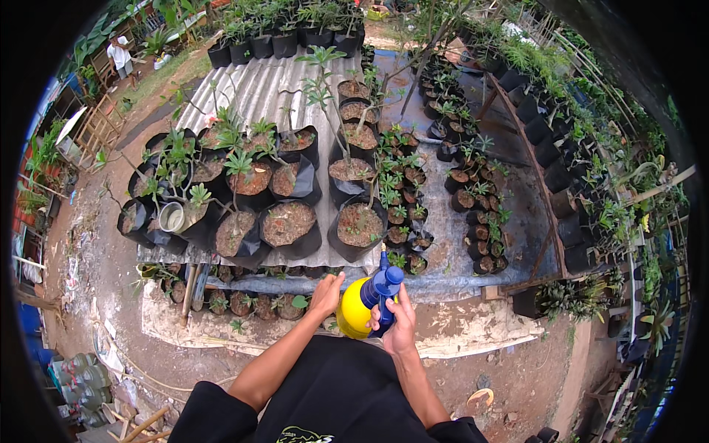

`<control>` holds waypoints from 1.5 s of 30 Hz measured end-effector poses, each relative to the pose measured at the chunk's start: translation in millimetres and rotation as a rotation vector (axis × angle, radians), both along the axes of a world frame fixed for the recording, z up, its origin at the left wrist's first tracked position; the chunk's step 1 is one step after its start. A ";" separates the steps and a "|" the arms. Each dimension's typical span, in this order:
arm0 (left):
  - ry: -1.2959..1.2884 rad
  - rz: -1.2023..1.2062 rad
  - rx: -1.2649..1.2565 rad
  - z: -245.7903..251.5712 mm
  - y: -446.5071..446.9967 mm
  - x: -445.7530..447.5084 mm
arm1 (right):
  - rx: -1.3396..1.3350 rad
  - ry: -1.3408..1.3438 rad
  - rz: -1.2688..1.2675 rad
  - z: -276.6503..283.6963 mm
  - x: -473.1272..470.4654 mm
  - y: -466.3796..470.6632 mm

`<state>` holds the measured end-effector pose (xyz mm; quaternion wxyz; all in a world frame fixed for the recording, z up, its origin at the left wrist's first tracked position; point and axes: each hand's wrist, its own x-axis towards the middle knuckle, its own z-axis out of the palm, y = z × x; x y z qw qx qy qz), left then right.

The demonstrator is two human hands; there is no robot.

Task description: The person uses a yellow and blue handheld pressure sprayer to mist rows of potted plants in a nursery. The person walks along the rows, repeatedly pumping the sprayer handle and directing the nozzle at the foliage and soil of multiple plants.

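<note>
My right hand (400, 326) grips the blue handle of a pump pressure sprayer (354, 310) with a yellow tank and a blue head. The sprayer's brass nozzle (383, 247) points forward, just right of a large black grow bag (358, 228) filled with brown soil. Close by the tank's left side is my left hand (327, 294), its fingers reaching forward and no object showing in it. Whether it touches the tank is hard to tell. More black bags of soil, such as one holding a few tiny sprouts (289, 222), stand left of that bag.
Corrugated roofing sheets (266, 88) carry the large bags. Small potted seedlings (482, 232) stand on dark sheeting at right, beside a wooden rail (526, 149). A metal can (171, 216) sits among the left bags. A person (119, 57) stands far left; water jugs (86, 382) lie lower left.
</note>
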<state>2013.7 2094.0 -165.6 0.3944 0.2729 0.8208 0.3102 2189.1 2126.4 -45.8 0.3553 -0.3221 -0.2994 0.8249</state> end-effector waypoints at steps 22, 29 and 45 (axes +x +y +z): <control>-1.360 0.146 0.151 -36.6 -36.1 24.3 | -0.114 -0.113 0.062 -1.7 -21.9 26.5; -1.349 0.230 0.082 -22.0 -39.8 26.9 | -0.146 -0.127 0.084 -4.0 -27.1 36.1; -1.438 0.247 0.054 -11.3 -48.8 32.1 | -0.150 -0.177 0.133 0.3 -29.8 42.1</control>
